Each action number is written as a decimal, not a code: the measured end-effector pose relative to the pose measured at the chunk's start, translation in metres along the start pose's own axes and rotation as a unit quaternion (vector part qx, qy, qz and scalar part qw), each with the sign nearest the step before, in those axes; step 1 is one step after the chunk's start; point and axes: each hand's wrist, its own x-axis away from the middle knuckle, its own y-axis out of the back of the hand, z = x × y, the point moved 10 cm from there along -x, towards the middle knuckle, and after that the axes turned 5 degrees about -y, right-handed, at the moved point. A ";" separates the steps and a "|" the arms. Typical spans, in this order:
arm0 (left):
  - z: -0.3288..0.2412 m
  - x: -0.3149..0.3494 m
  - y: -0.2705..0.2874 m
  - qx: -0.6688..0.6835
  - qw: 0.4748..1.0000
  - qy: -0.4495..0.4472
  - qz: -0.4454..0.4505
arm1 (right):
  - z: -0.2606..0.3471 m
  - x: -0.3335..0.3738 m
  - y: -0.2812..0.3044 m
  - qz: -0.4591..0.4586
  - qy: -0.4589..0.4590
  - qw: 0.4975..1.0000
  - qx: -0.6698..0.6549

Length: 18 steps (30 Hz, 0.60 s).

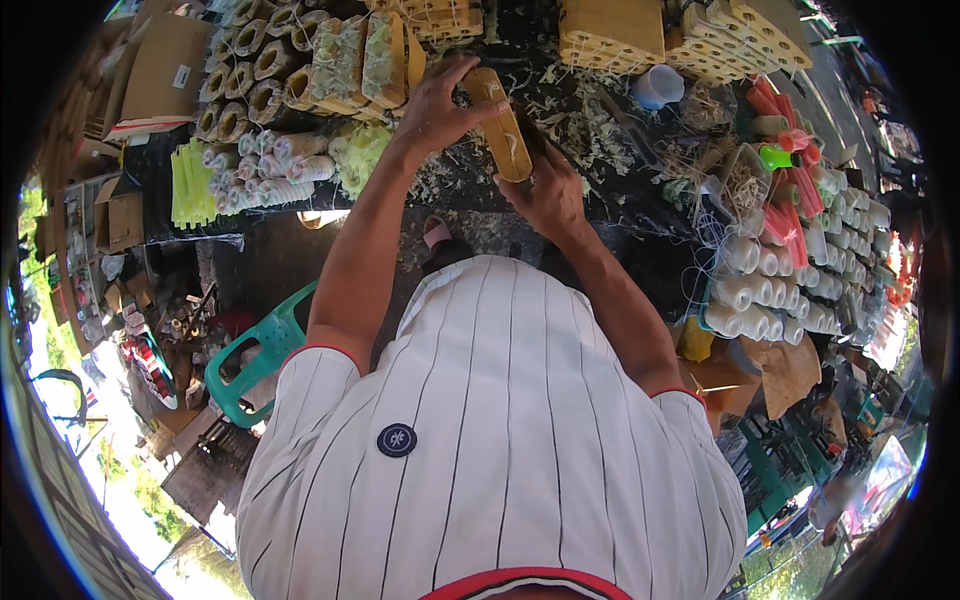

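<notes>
Outdoors, dark littered table (470, 215).

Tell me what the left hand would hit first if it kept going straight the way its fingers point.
The left hand already grips the tan bamboo tube, fingers pointing right. Past the tube lie pale shavings, then probably the white cup; depth is unclear.

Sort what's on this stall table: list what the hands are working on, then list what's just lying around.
In hand:
- tan bamboo tube, held at its top by the left hand
- right hand at its lower end

Lying about:
- stacked bamboo tubes
- white wrapped rolls
- pale blue cup
- green plastic chair
</notes>
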 end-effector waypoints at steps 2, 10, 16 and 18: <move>0.018 0.004 -0.030 0.208 0.969 0.099 0.088 | -0.005 -0.011 0.010 0.049 -0.001 0.999 -0.006; 0.005 0.044 -0.025 0.245 0.959 0.118 -0.074 | -0.041 -0.011 0.068 0.068 0.009 0.997 0.039; -0.001 0.033 -0.029 0.241 0.959 0.118 -0.093 | -0.016 0.033 0.124 -0.102 -0.050 0.993 -0.013; -0.001 0.031 -0.032 0.262 0.954 0.112 -0.098 | -0.019 0.043 0.119 -0.067 -0.064 0.996 -0.005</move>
